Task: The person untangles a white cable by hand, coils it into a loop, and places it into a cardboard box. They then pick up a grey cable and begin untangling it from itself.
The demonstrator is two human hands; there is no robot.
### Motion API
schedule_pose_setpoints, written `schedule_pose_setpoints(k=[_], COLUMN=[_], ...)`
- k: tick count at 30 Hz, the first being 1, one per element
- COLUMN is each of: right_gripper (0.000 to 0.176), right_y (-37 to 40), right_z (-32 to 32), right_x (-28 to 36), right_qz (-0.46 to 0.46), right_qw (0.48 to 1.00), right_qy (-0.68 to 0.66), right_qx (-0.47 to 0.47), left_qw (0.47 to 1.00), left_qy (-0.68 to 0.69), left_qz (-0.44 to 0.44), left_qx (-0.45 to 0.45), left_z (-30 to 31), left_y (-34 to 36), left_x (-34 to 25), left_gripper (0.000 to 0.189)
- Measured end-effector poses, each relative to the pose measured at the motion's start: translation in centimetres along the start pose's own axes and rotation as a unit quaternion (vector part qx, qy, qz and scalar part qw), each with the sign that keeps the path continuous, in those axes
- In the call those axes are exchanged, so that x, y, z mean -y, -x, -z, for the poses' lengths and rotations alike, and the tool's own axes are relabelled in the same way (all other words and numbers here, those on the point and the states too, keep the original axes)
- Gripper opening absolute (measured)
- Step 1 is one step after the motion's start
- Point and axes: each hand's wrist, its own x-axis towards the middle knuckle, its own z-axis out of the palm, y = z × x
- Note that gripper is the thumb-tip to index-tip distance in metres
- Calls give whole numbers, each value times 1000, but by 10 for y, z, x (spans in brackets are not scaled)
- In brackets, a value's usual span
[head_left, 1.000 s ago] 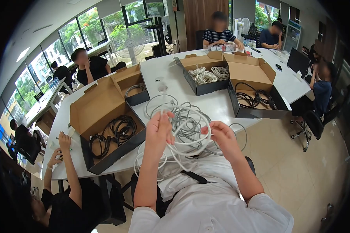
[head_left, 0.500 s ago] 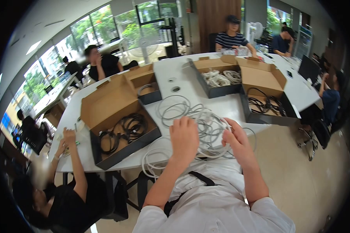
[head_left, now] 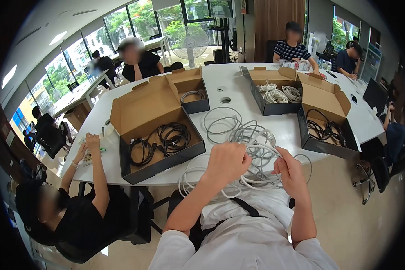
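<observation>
A loose tangle of white and grey cables (head_left: 244, 133) lies at the table's front edge, some loops near my lap. My left hand (head_left: 229, 161) is closed above the tangle, fingers curled round a white cable. On the other side, my right hand (head_left: 289, 172) pinches a loop of the same white cable (head_left: 262, 146), which arcs between both hands. A pale connector (head_left: 271, 138) shows just beyond this loop. To the left of my hands stands an open cardboard box (head_left: 198, 146) with coiled black cables (head_left: 174, 137) in it.
Behind it, a smaller box (head_left: 198, 107) holds a grey coil. Farther right, one box (head_left: 281, 109) holds white cables (head_left: 274, 93) and another (head_left: 333, 150) black cables (head_left: 325, 128). A seated person (head_left: 87, 198) handles small items at left; others sit around the table (head_left: 157, 179).
My view has turned slightly left, so the scene sits farther right. My left hand has turned and closed near the white cable; my right hand still holds its loop.
</observation>
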Motion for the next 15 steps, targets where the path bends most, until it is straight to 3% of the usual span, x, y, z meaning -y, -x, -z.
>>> schedule_pose_setpoints(k=[3,6,9,10,12,15], right_gripper=[27,28,27,26,25,21], right_y=[0,-2,-3,-4,-5,-5], right_z=[2,6,7,6,6,4], right_x=[2,7,10,13,21,20], right_qz=[0,-11,-12,-31,-70,-108], right_qw=[999,992,987,977,950,930], right_qy=[-35,-115,-153,-199,-290,-340], right_qx=[11,42,52,65,91,89], left_qw=[997,994,989,977,926,777], left_qy=[-26,12,116,202,366,614], left_qz=[-70,-77,-6,25,87,62], left_qx=[3,-71,-90,-57,11,124], left_z=[9,5,4,1,-6,-25], left_y=[-3,-4,3,5,9,14], left_x=[5,9,2,1,3,17], left_gripper=[11,13,18,18,19,15])
